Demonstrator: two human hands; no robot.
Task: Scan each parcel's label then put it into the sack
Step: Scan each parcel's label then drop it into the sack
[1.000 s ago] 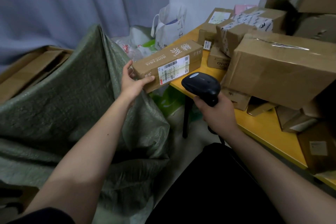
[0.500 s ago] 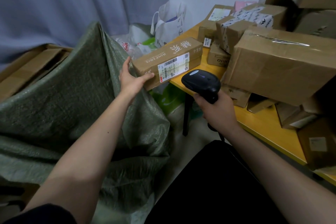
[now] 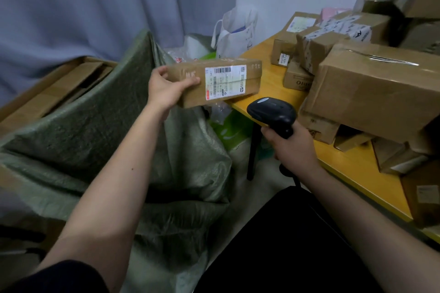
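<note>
Yellow table (image 3: 357, 169) stacked with boxes. Left hand (image 3: 166, 88) grips parcel (image 3: 219, 82) by its left end, label (image 3: 225, 81) facing camera, above sack (image 3: 107, 126). Right hand (image 3: 291, 147) grips scanner (image 3: 271, 112), just below parcel.

The left arm reaches forward, bare to the upper sleeve; the left hand (image 3: 166, 87) grips a parcel (image 3: 221, 82) by its end, thumb on the near face. The right arm is bent, and the right hand (image 3: 294, 147) is wrapped round a scanner (image 3: 271, 112) handle below the parcel.
</note>
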